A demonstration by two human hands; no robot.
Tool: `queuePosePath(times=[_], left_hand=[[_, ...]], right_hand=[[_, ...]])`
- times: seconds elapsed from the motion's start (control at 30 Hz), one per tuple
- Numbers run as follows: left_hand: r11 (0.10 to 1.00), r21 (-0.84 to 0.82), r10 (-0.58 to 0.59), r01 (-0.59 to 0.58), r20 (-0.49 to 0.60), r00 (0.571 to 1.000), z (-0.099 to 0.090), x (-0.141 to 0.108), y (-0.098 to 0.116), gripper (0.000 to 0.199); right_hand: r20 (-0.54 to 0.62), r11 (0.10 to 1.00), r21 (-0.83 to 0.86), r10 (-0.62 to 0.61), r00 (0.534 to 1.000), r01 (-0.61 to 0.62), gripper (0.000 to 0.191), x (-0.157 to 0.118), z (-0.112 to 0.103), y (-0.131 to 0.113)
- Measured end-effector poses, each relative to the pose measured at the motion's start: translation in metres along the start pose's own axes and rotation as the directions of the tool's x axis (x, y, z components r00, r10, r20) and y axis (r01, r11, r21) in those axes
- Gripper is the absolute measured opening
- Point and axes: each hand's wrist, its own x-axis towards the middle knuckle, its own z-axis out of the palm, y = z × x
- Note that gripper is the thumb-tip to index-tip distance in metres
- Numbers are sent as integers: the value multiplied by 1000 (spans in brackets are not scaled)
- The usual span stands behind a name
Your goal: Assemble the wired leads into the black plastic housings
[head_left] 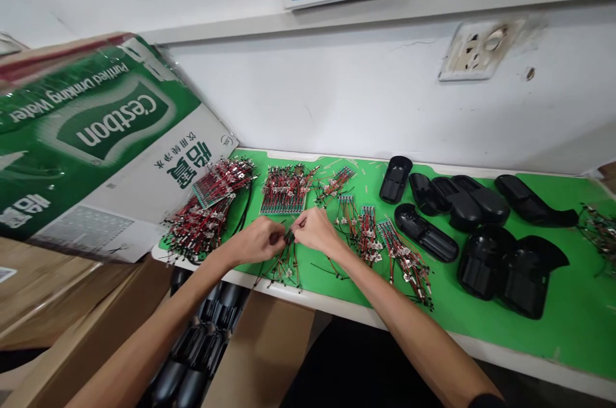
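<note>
My left hand (264, 240) and my right hand (312, 228) meet above the front part of the green mat, fingers pinched close together. Between their fingertips is a small dark piece, too small to make out. Thin wires (285, 267) with small white tags hang and spread below the fingers toward the table's front edge. Just behind the hands lies a wide circuit-board panel (283, 190) with many red and black wires. To the right of my right hand are smaller wired boards (368, 235), and another wired strip (407, 260) lies beyond them.
A large heap of wired boards (199, 225) covers the left end of the green mat (582, 312). Several black plastic shells (426, 233) lie on the right. A Cestbon carton (110, 132) leans at the left. Black parts (202, 337) sit below the table edge.
</note>
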Motion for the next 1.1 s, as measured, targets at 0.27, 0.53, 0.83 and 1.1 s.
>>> queuePosePath(times=[0.27, 0.53, 0.83, 1.1], left_hand=[[958, 191, -185, 212, -150, 971, -3, 0, -12, 33], [998, 18, -51, 53, -98, 994, 11, -9, 12, 30], [995, -91, -41, 28, -140, 989, 13, -6, 7, 28], [997, 33, -65, 75, -240, 969, 21, -3, 6, 21]], right_hand=[[17, 998, 64, -29, 999, 28, 14, 1, -2, 8], [34, 995, 83, -52, 998, 49, 15, -1, -5, 8], [-23, 995, 13, -102, 995, 102, 18, -5, -1, 2], [-35, 997, 11, -72, 997, 72, 15, -7, 0, 2]])
